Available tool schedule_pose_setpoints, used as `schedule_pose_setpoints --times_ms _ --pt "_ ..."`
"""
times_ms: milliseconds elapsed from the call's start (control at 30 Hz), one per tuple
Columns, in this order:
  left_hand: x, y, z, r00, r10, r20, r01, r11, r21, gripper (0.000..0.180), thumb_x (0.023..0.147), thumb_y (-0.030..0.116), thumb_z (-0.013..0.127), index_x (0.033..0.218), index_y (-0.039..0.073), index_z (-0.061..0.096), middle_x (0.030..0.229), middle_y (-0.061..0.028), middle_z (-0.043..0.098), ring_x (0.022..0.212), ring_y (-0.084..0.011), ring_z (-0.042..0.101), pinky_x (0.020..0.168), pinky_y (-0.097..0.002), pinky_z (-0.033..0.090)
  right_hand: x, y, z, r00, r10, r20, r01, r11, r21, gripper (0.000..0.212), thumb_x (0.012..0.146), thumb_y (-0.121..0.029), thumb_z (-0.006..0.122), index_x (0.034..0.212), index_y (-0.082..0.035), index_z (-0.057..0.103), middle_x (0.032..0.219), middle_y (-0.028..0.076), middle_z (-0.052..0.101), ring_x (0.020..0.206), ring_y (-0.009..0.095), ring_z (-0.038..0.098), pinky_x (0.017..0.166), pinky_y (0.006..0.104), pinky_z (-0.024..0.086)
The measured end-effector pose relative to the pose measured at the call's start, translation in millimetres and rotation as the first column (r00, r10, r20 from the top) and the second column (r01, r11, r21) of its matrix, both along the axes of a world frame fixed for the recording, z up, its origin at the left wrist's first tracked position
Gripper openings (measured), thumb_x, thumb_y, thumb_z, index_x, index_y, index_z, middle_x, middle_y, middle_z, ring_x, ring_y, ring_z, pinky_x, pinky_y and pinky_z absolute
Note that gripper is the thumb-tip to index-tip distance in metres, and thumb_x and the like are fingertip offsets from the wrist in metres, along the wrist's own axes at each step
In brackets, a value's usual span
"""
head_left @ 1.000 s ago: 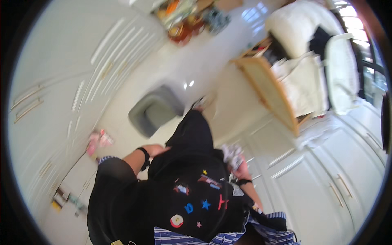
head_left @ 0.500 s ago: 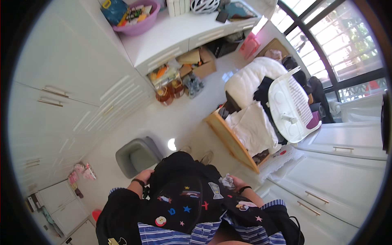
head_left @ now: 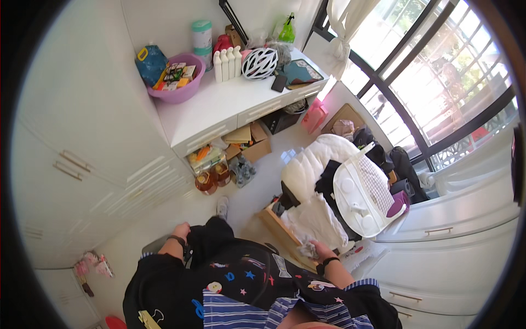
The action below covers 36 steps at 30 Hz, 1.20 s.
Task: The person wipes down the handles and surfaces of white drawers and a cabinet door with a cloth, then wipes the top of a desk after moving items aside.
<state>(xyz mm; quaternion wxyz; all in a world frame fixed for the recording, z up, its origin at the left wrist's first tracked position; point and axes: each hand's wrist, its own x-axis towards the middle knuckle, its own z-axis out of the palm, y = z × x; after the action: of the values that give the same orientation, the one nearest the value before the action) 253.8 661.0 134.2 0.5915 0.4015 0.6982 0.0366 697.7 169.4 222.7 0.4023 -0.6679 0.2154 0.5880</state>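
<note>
In my right hand point(head_left: 322, 249) is a small crumpled grey-and-white cloth point(head_left: 308, 250), gripped by the fingers. This hand is over the near corner of a wooden-framed box point(head_left: 276, 223) piled with white cloth point(head_left: 313, 220). My left hand point(head_left: 179, 233) is closed beside my dark trouser leg; what its fingers hold, if anything, is hidden. Close by that wrist, part of a grey bin point(head_left: 155, 244) shows, mostly covered by my arm. A white plastic tray-like piece point(head_left: 350, 203) and a cream quilted pad point(head_left: 312, 164) rest on the pile.
Ahead stands a white counter point(head_left: 203, 118) with a purple basin point(head_left: 178, 94), a bicycle helmet point(head_left: 259, 64) and white bottles point(head_left: 227, 64). Below are cardboard boxes point(head_left: 255, 147) and brown-filled jugs point(head_left: 207, 182). White cabinets point(head_left: 444, 257) flank both sides; a window point(head_left: 433, 82) is far right.
My view has tilted up toward the counter, and I have stepped forward, one shoe showing ahead. The right hand with the cloth is now over the box's edge. The bin is largely covered.
</note>
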Motion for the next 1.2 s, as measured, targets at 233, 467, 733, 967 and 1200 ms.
schedule_pose_setpoints --times_ms 233,467,733,967,1200 --pt "74 113 87 0.790 -0.613 -0.008 0.552 0.717 -0.425 0.067 0.098 0.057 0.062 0.139 0.004 0.065 0.139 -0.0174 0.065 0.120 -0.0352 0.066 0.091 -0.0491 0.056 -37 19 -59 0.579 0.624 0.525 -0.649 0.742 -0.168 0.048 0.098 -0.052 0.062 0.124 -0.012 0.069 0.101 0.004 0.074 0.096 0.022 0.069 0.082 0.0366 0.055" --pt "63 213 125 0.512 -0.859 -0.005 0.764 0.457 -0.456 0.075 0.096 0.064 0.060 0.140 0.003 0.063 0.142 -0.0204 0.063 0.120 -0.0396 0.065 0.090 -0.0492 0.057 17 178 -77 0.969 0.247 0.017 -0.236 0.903 0.358 0.054 0.101 -0.055 0.058 0.124 -0.007 0.070 0.098 0.003 0.071 0.089 0.018 0.064 0.082 0.0331 0.051" --pt "30 252 81 0.274 -0.838 -0.473 0.939 0.340 -0.059 0.058 0.101 0.048 0.048 0.109 -0.002 0.075 0.113 -0.0292 0.071 0.111 -0.0474 0.065 0.098 -0.0531 0.051 150 419 71 0.723 0.573 0.387 -0.676 0.701 0.225 0.065 0.090 -0.046 0.080 0.136 -0.004 0.062 0.119 0.008 0.071 0.111 0.020 0.067 0.099 0.0352 0.052" --pt "54 241 100 0.491 -0.743 -0.455 0.813 0.578 -0.067 0.063 0.095 0.056 0.054 0.091 -0.002 0.078 0.102 -0.0302 0.073 0.103 -0.0466 0.068 0.094 -0.0520 0.052 327 576 99 0.233 0.608 0.759 -0.703 0.644 -0.300 0.071 0.079 -0.052 0.082 0.128 -0.003 0.065 0.122 0.022 0.072 0.117 0.035 0.067 0.099 0.0439 0.053" --pt "106 114 106 0.552 -0.596 -0.583 0.802 0.572 0.175 0.037 0.099 0.037 0.060 0.111 0.002 0.069 0.092 -0.0227 0.074 0.097 -0.0370 0.072 0.083 -0.0495 0.058 408 740 193 -0.184 -0.258 0.948 -0.379 0.909 0.174 0.063 0.085 -0.033 0.081 0.130 0.003 0.056 0.121 0.024 0.062 0.118 0.042 0.059 0.101 0.0467 0.048"
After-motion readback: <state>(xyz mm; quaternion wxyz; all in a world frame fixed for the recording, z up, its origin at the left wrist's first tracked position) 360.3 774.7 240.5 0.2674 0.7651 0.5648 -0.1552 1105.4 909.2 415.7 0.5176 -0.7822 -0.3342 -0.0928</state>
